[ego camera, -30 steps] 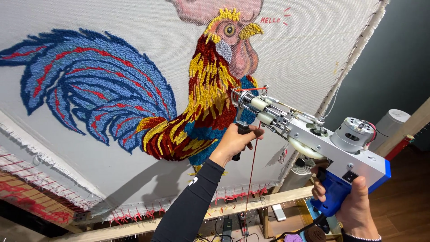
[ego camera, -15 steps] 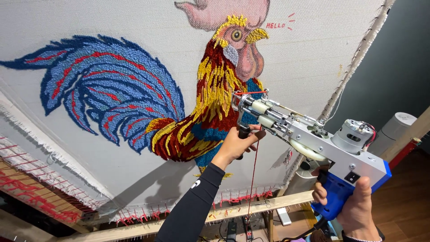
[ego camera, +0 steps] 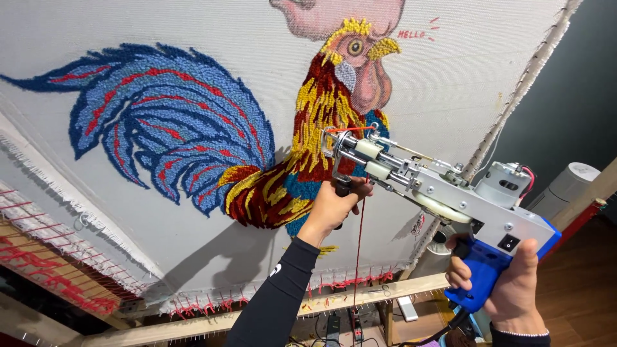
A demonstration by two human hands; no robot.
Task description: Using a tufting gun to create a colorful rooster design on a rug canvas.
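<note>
Tufting gun (ego camera: pixel 450 199) now nearer the rooster's chest, both hands gripping it, against stretched white cloth (ego camera: pixel 193 238).

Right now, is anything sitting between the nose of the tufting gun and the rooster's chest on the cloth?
Nothing visible does. The tufting gun points its front end at the rooster on the stretched cloth. The left hand grips the front handle below the nose; the right hand holds the blue rear grip. Red yarn hangs underneath.

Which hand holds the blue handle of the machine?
The right hand grips the blue handle; the left hand holds the black front grip.
</note>
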